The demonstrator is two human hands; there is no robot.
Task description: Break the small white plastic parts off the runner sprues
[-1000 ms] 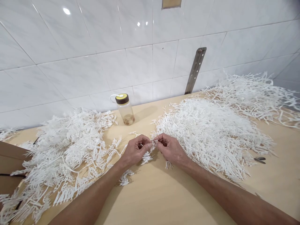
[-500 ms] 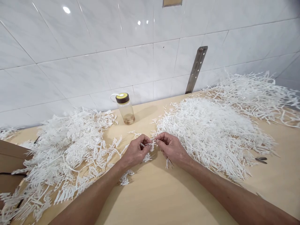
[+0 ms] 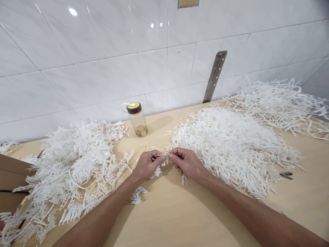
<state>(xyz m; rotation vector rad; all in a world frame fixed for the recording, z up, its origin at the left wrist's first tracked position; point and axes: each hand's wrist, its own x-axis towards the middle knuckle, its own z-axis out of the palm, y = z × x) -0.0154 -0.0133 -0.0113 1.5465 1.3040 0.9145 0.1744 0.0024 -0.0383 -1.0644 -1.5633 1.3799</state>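
Observation:
Close together over the middle of the table, both my hands pinch thin white branched plastic pieces. My left hand [image 3: 150, 164] is closed on a white branched piece [image 3: 155, 172], whose tips hang below the fingers. Thumb and forefinger of my right hand [image 3: 187, 163] are pressed on a thin white sprig at the spot where the fingertips meet. More white tips [image 3: 185, 179] stick out beneath the right palm. How the pieces join between the fingertips is too small to tell.
Loose white branched pieces form a left heap [image 3: 84, 157], a right heap [image 3: 231, 144] and a far-right heap [image 3: 280, 103]. A lidded bottle [image 3: 138, 120] stands behind my hands. Small dark-handled snippers [image 3: 286, 175] lie at right. A cardboard box [image 3: 15, 181] is at left; a metal bracket [image 3: 215, 77] is against the tiled wall.
My left fingers have closed in flatter toward the right fingertips, and the white piece in them has shifted slightly left. The right hand has barely moved; the heaps look the same.

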